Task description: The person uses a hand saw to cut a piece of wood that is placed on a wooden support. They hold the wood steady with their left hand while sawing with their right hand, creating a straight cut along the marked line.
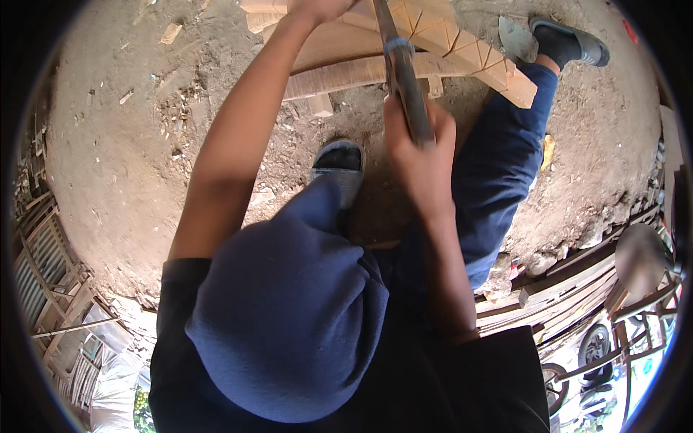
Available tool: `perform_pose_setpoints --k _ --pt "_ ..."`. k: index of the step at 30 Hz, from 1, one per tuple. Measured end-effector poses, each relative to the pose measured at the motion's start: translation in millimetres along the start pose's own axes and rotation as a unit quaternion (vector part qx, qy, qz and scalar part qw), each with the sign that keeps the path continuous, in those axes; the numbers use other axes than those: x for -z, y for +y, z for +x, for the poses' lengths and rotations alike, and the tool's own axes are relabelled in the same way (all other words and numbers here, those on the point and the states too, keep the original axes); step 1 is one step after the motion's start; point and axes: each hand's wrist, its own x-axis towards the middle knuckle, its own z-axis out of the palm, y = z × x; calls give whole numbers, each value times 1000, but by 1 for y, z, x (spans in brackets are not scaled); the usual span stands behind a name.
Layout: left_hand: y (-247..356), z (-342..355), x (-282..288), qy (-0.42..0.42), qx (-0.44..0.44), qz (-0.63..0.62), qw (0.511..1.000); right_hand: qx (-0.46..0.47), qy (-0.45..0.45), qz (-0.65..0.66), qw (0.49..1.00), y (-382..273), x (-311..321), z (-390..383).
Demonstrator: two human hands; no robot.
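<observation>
My right hand (pixel 422 169) is wrapped round the dark handle of a long, narrow hand tool (pixel 410 94). The tool has a blue band partway along, and its grey front part points away over the wood; its far end is out of the picture, so its exact kind cannot be told. Beneath it lies a curved, light-brown wooden piece (pixel 465 47) marked with dark zigzag lines. My left hand (pixel 323 9) reaches to the far edge at the wood, its fingers cut off from sight. A second curved board (pixel 332 81) lies nearer to me, with small wood blocks (pixel 320 105) under it.
The dirt floor (pixel 130 159) is strewn with wood chips. My sandalled feet (pixel 339 162) stand near the wood, one leg stretched to the right. Stacked planks (pixel 563 289) and a wheel (pixel 594 346) are at the lower right. Corrugated sheeting (pixel 36 270) stands at the left.
</observation>
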Motion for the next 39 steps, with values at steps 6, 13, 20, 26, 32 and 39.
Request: perform_pose_setpoints --k 6,13,20,26,32,39 --pt "-7 -2 -5 31 -26 19 999 -2 10 -12 1000 5 17 -65" --pt "-5 -2 -7 -2 -25 -21 999 0 -7 -16 1000 5 4 -21" --pt "-4 6 -9 23 -53 -16 998 30 10 8 999 5 14 -37" --pt "-43 10 -9 10 -68 41 997 39 10 -13 999 -3 6 -31" --pt "-17 10 -17 -11 5 36 999 31 8 -28 999 -2 18 -34" --pt "-26 13 -13 -15 19 47 999 2 -6 -19 1000 -1 15 -31"
